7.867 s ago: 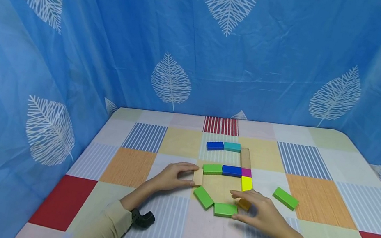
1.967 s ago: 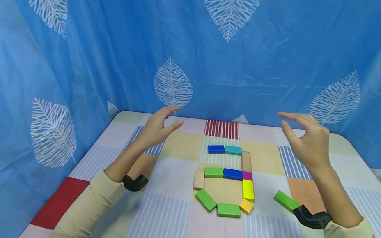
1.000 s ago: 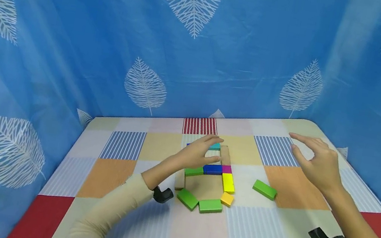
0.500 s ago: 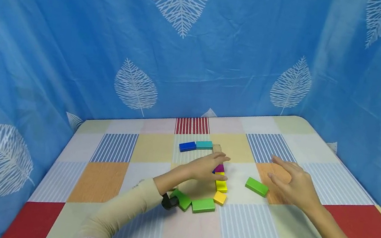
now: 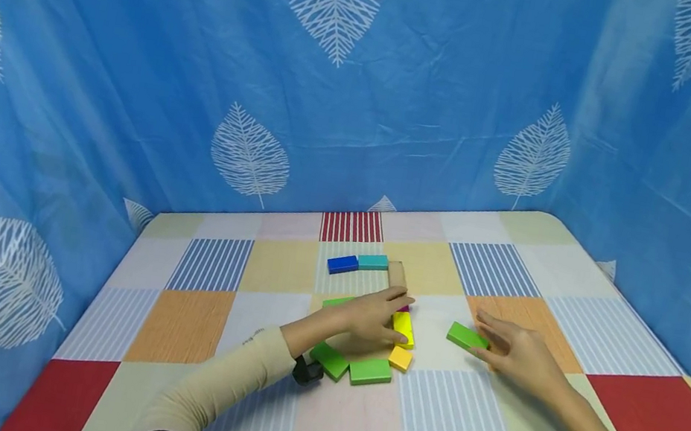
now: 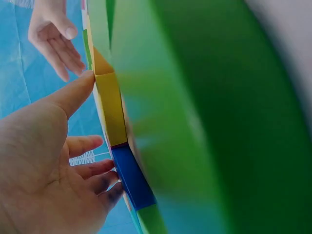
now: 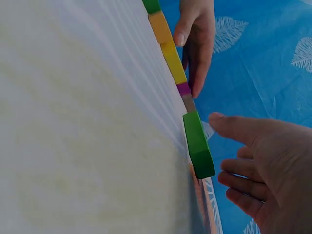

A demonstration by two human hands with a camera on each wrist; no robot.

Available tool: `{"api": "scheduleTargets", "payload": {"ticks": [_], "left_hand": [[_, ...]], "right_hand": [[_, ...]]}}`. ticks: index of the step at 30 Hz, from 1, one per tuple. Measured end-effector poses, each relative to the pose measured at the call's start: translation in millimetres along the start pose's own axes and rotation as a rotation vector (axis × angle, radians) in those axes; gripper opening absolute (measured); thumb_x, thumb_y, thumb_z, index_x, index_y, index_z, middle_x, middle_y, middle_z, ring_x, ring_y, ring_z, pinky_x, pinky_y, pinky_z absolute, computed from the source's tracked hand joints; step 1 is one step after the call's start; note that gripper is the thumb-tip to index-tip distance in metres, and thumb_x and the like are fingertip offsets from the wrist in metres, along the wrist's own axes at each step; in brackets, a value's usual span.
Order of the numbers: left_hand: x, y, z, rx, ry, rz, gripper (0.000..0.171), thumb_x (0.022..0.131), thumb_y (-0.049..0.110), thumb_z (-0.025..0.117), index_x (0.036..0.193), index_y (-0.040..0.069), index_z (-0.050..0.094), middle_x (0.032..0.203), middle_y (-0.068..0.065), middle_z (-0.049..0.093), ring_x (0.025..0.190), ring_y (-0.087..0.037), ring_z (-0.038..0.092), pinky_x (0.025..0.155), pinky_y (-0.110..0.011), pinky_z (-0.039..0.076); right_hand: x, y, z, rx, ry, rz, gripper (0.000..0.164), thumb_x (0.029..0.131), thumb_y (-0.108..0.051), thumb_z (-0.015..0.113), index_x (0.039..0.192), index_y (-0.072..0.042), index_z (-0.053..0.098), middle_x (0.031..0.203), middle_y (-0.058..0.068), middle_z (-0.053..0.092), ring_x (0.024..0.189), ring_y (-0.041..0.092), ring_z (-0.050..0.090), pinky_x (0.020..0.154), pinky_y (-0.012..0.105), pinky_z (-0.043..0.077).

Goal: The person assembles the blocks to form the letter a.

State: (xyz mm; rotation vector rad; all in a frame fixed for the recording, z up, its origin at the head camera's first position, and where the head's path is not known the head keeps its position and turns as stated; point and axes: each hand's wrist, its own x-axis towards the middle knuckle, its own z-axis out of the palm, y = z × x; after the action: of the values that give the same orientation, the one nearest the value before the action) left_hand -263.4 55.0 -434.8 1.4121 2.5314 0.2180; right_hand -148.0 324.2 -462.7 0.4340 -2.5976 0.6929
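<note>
My left hand [image 5: 368, 318] reaches over a ring of coloured wooden blocks, thumb tip at the yellow block [image 5: 404, 323] and fingertips by the magenta block [image 7: 183, 88]. In the left wrist view its fingers lie loosely beside the long blue block [image 6: 131, 173], which the hand hides in the head view. My right hand [image 5: 525, 358] is around the near right end of a loose green block [image 5: 464, 335], thumb and fingers spread. Space shows between that hand and the block in the right wrist view. A small orange-yellow block [image 5: 400, 359] sits just below the yellow one.
Two green blocks, one at the lower left [image 5: 329, 361] and one at the bottom [image 5: 370, 372], complete the ring's near side. Behind stand a dark blue block [image 5: 343, 265], a teal block [image 5: 373, 262] and a plain wooden block [image 5: 398, 274]. Blue curtains [image 5: 398, 141] border the table.
From raised positions, both hands have come down: the left over the block ring, the right to the loose green block. The head view has turned to the right. The blocks keep their arrangement.
</note>
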Motion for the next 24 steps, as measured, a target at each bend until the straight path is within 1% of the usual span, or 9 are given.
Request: {"api": "scheduleTargets", "payload": {"ticks": [2, 4, 8, 11, 15, 19, 23, 24], "left_hand": [[-0.7, -0.8, 1.2, 0.008, 0.003, 0.003, 0.077, 0.087, 0.051, 0.055, 0.146, 0.009, 0.026, 0.151, -0.013, 0.018, 0.135, -0.023, 0.025, 0.108, -0.029, 0.024], [-1.2, -1.4, 2.1, 0.014, 0.006, 0.007, 0.077, 0.088, 0.051, 0.054, 0.146, 0.009, 0.026, 0.151, -0.013, 0.017, 0.135, -0.022, 0.025, 0.108, -0.029, 0.025], [-1.7, -1.8, 3.1, 0.022, 0.005, 0.012, 0.077, 0.088, 0.05, 0.054, 0.146, 0.007, 0.027, 0.151, -0.013, 0.017, 0.135, -0.022, 0.025, 0.107, -0.028, 0.025], [-1.9, -1.6, 3.2, 0.032, 0.005, 0.013, 0.077, 0.088, 0.051, 0.054, 0.146, 0.007, 0.027, 0.151, -0.013, 0.017, 0.135, -0.022, 0.025, 0.107, -0.028, 0.025], [-1.9, -1.3, 2.8, 0.046, 0.004, 0.008, 0.077, 0.088, 0.052, 0.052, 0.146, 0.008, 0.027, 0.151, -0.013, 0.017, 0.136, -0.022, 0.024, 0.107, -0.028, 0.025], [-1.8, -1.4, 2.5, 0.045, 0.0, 0.002, 0.077, 0.089, 0.053, 0.051, 0.146, 0.009, 0.026, 0.152, -0.012, 0.016, 0.136, -0.022, 0.023, 0.108, -0.028, 0.024], [-2.6, -2.1, 3.2, 0.048, -0.001, 0.005, 0.077, 0.089, 0.053, 0.051, 0.146, 0.009, 0.026, 0.152, -0.013, 0.016, 0.136, -0.021, 0.022, 0.108, -0.028, 0.024], [-2.8, -2.3, 3.2, 0.05, -0.001, 0.006, 0.077, 0.089, 0.053, 0.051, 0.146, 0.009, 0.026, 0.152, -0.013, 0.016, 0.136, -0.022, 0.022, 0.108, -0.028, 0.024]], "right_hand": [[-1.5, 0.9, 2.9, -0.018, -0.015, -0.007, 0.063, 0.073, -0.028, 0.079, 0.125, -0.001, 0.056, 0.112, 0.013, 0.064, 0.097, 0.035, 0.06, 0.072, 0.047, 0.05], [-3.3, 1.5, 5.6, -0.025, -0.036, -0.005, 0.063, 0.073, -0.029, 0.079, 0.125, -0.001, 0.057, 0.109, 0.012, 0.066, 0.091, 0.03, 0.063, 0.07, 0.043, 0.05], [-6.1, 1.0, 8.4, -0.033, -0.076, 0.016, 0.06, 0.075, -0.029, 0.077, 0.125, -0.002, 0.058, 0.11, 0.014, 0.065, 0.088, 0.023, 0.061, 0.066, 0.037, 0.048], [-7.1, 0.8, 9.5, -0.048, -0.089, 0.025, 0.054, 0.075, -0.026, 0.077, 0.122, -0.003, 0.06, 0.11, 0.016, 0.064, 0.082, 0.018, 0.06, 0.062, 0.033, 0.047], [-7.2, 0.8, 10.4, -0.058, -0.088, 0.028, 0.048, 0.076, -0.021, 0.076, 0.118, -0.004, 0.063, 0.107, 0.016, 0.065, 0.068, 0.009, 0.052, 0.056, 0.026, 0.042], [-7.2, -0.1, 9.9, -0.06, -0.079, 0.027, 0.045, 0.076, -0.021, 0.076, 0.116, -0.005, 0.064, 0.106, 0.015, 0.066, 0.068, 0.009, 0.052, 0.055, 0.026, 0.042], [-6.5, -2.4, 9.8, -0.046, -0.065, 0.021, 0.043, 0.076, -0.019, 0.076, 0.115, -0.005, 0.066, 0.103, 0.015, 0.067, 0.074, 0.017, 0.06, 0.059, 0.032, 0.048], [-5.9, -3.1, 10.3, -0.042, -0.061, 0.017, 0.042, 0.075, -0.018, 0.076, 0.114, -0.006, 0.066, 0.103, 0.015, 0.067, 0.078, 0.02, 0.062, 0.062, 0.035, 0.05]]}}
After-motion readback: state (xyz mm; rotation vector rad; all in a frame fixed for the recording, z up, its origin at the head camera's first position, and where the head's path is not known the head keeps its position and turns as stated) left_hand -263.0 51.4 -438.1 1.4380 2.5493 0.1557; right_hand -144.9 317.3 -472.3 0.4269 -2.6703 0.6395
